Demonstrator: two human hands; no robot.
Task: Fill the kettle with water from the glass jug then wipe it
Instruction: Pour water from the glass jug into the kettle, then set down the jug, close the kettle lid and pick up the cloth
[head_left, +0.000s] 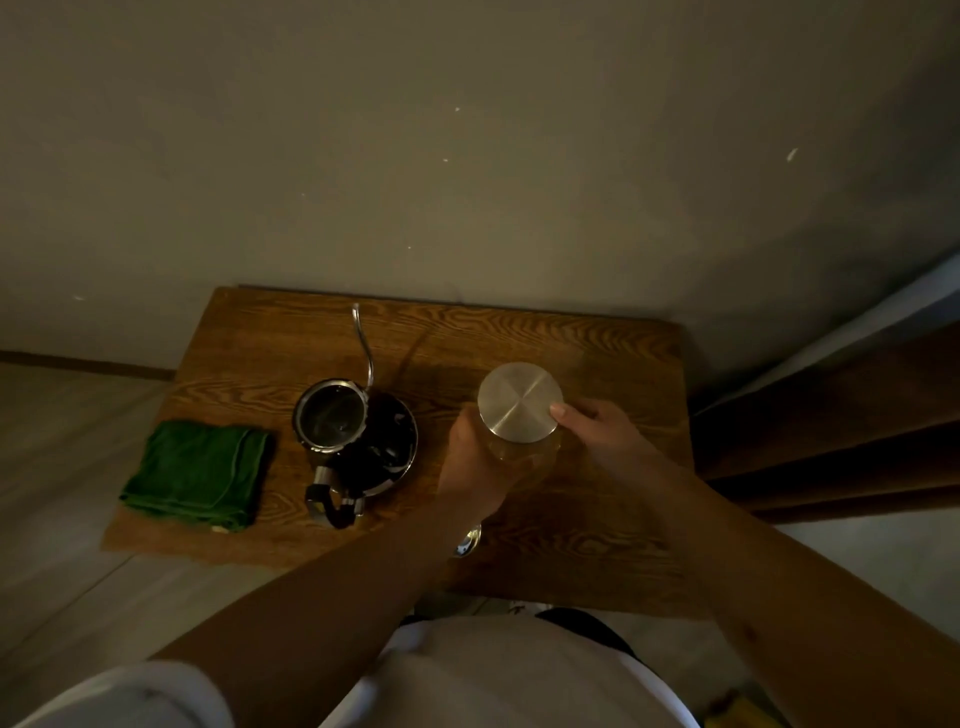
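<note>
A dim wooden surface (519, 338) against a grey wall carries an open kettle (353, 431), with a folded green cloth (197, 470) to its left. Right of the kettle, the left hand (475, 462) wraps the glass jug (524, 449), while the right hand's (602, 431) fingers (561, 411) grip its metal lid (519, 401).

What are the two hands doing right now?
Left hand: closed around the side of the glass jug.
Right hand: fingers on the rim of the jug's metal lid.
</note>
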